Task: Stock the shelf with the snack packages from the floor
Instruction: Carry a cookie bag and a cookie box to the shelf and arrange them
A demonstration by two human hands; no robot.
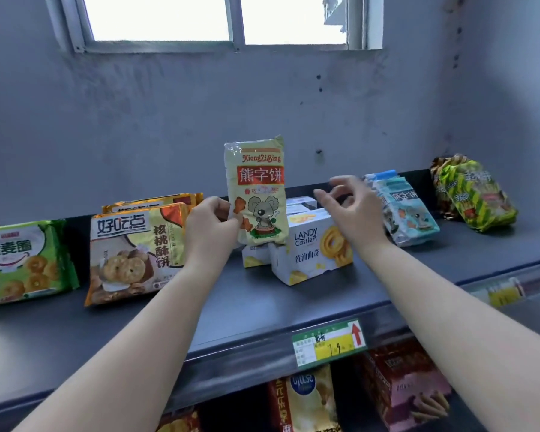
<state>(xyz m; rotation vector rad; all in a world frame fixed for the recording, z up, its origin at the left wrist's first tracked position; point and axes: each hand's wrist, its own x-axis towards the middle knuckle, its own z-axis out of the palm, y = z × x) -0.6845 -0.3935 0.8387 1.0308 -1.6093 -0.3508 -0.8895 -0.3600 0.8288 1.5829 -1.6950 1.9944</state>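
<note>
Top shelf (262, 310), dark and flat, viewed from above and in front. The left hand (211, 227) pinched the left edge of a pale green Xiongzibing biscuit bag (258, 188), grip clamped on it low down, thumb and fingers on either face; the bag stood upright with its bottom end on or just above the white Landy Castle cookie boxes (312, 249) at mid-shelf — contact could not be confirmed. Holding it by one lower edge kept the printed front toward the aisle and left the top free, presumably so it could be stood face-out. The right hand (353, 210) hovered just right of the bag over the boxes, grip apart, fingers curled and touching nothing; judged as poised to steady the bag or clear space behind the boxes. To the right, blue bags (406, 210) of the same bear-biscuit brand leaned back in a row, which suggested the green bag belonged beside them. Far right: a green-and-yellow striped snack pack (477, 194). Left: orange walnut-cookie packs (131, 251) and a green ring-cookie pack (25, 260), all tilted back, labels outward. A price tag (328, 342) sat on the shelf's front rail. The floor stock was not in view.
</note>
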